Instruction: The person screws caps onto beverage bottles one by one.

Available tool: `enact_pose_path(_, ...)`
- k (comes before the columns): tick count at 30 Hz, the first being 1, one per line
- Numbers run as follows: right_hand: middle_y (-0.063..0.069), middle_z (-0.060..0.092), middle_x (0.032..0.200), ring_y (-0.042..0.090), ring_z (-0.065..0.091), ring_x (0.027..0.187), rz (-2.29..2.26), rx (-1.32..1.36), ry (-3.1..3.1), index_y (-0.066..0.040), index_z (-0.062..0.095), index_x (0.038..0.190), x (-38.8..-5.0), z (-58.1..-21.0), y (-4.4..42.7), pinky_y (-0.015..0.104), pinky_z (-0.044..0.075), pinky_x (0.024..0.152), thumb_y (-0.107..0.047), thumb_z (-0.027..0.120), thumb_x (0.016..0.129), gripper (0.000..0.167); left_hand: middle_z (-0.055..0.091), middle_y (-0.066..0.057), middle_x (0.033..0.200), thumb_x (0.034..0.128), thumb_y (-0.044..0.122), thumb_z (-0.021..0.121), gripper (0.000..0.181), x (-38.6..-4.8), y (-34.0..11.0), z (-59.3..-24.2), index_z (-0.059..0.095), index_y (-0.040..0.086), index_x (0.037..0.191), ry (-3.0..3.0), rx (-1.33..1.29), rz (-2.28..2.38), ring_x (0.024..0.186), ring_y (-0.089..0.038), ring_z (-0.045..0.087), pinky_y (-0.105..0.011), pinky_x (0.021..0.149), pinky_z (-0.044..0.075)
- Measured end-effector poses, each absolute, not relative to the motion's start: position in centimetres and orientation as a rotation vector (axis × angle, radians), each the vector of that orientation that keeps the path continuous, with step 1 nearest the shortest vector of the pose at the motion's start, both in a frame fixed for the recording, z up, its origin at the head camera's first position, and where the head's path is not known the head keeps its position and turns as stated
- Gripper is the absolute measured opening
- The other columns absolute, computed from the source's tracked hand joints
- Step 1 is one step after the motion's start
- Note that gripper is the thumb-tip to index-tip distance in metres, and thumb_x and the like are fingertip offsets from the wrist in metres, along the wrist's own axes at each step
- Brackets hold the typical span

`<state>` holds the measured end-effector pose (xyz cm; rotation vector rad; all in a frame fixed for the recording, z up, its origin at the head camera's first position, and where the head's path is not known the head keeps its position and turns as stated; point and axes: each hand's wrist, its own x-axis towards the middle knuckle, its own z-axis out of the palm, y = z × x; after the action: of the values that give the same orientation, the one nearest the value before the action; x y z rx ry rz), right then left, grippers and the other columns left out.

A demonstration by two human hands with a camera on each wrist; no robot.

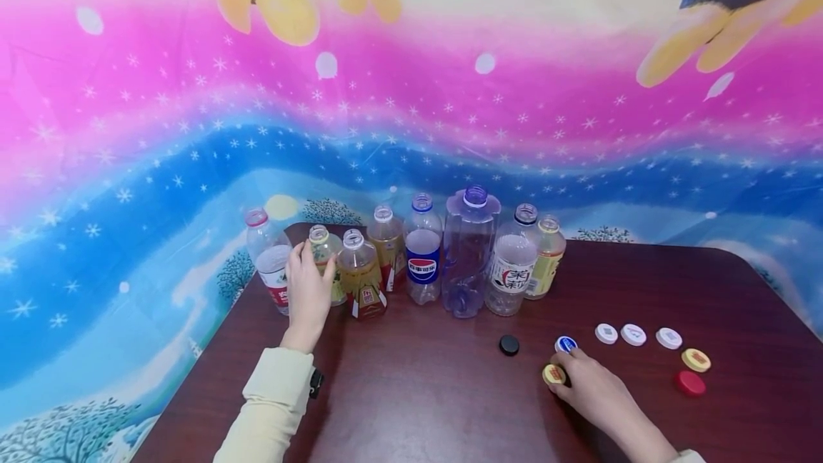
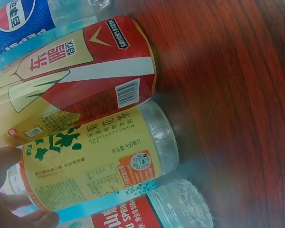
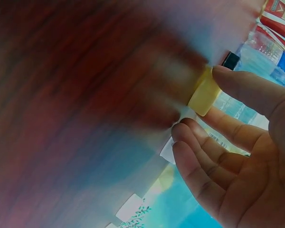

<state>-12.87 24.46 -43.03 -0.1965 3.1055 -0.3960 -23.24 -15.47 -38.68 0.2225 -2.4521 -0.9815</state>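
Note:
My left hand [image 1: 308, 299] holds an uncapped chrysanthemum tea bottle [image 2: 95, 166] with a yellow label, thumb on one side and fingers on the other. The bottle stands upright in the row, between a red-labelled water bottle [image 1: 275, 277] and an amber drink bottle [image 1: 363, 281]. Near the front right, my right hand [image 1: 594, 388] pinches a yellow bottle cap [image 3: 205, 95] between thumb and forefinger, at the tabletop. Just behind that cap is a blue cap [image 1: 566, 344], partly covered by the fingers. A black cap [image 1: 509, 345] lies to the left of it.
More open bottles stand right of my left hand, including a Pepsi bottle [image 1: 423, 263], a tall purple-tinted bottle [image 1: 468, 256] and a jasmine-labelled bottle [image 1: 510, 274]. On the right lie several white caps [image 1: 633, 335], another yellow cap [image 1: 696, 359] and a red cap [image 1: 691, 383].

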Motion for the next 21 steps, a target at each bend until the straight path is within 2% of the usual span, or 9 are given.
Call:
enact_pose_path(5, 0.005, 0.061, 0.086, 0.018, 0.059, 0.074, -0.402, -0.198, 3.11, -0.01, 0.066, 0.091, -12.8, -43.0, 24.5, 0.04, 0.047, 0.06, -0.02, 0.078, 0.073, 0.023, 0.034, -0.03, 0.145, 0.0938, 0.029, 0.06, 0.061, -23.3, -15.4, -38.7, 0.037, -0.006, 0.139, -2.457, 0.229, -0.999, 0.135, -0.044, 0.036, -0.056, 0.11, 0.034)
enact_pose_path(11, 0.003, 0.06, 0.084, 0.016, 0.056, 0.073, -0.408, -0.185, 3.095, -0.011, 0.066, 0.091, -12.8, -43.0, 24.5, 0.039, 0.046, 0.06, -0.021, 0.078, 0.074, 0.023, 0.044, -0.027, 0.132, 0.0932, 0.028, 0.061, 0.059, -23.1, -15.3, -39.2, 0.036, -0.004, 0.136, -2.399, 0.25, -1.072, 0.119, -0.042, 0.051, -0.054, 0.101, 0.044)
enact_pose_path(21, 0.0, 0.054, 0.076, 0.015, 0.047, 0.069, -0.469, -0.121, 3.028, -0.009, 0.065, 0.09, -12.8, -42.5, 24.4, 0.034, 0.04, 0.06, -0.013, 0.074, 0.078, 0.016, 0.038, -0.025, 0.135, 0.0931, 0.033, 0.06, 0.068, -22.2, -15.1, -39.4, 0.03, 0.002, 0.146, -2.389, 0.302, -1.116, 0.111, -0.043, 0.054, -0.055, 0.097, 0.046)
